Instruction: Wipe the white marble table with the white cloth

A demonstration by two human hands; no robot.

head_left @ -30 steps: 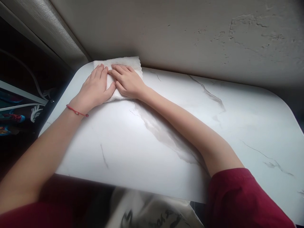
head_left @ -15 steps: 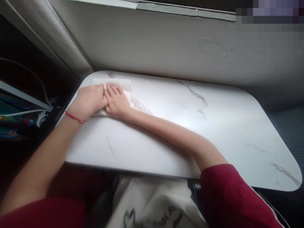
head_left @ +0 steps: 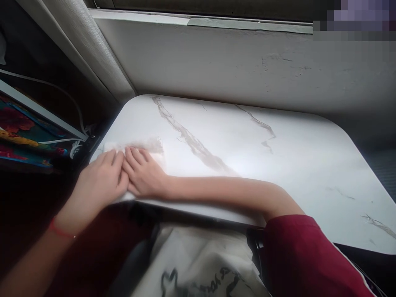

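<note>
White cloth [head_left: 159,157]: lies beneath both hands at the near left of the marble-patterned counter [head_left: 303,152], blurred, its lower part at the front edge.
Left hand [head_left: 100,175]: palm down on the cloth, fingers slightly bent, with a red cord bracelet [head_left: 63,234] at the wrist.
Right hand [head_left: 144,171]: palm down alongside, touching the left hand; its forearm stretches across the counter from a maroon sleeve [head_left: 303,247].
Grip: both hands rest on the cloth from above; whether any fingers pinch it cannot be told, because the fingertips blur into it.
Change: hands and cloth have come from the far left part, near the wall [head_left: 198,62], toward the front edge.
Grey vein [head_left: 196,146]: now uncovered from the far edge nearly to the right forearm, suggesting this stroke over the left end is close to its near limit.
Below the front edge: pale printed fabric [head_left: 204,260].
</note>
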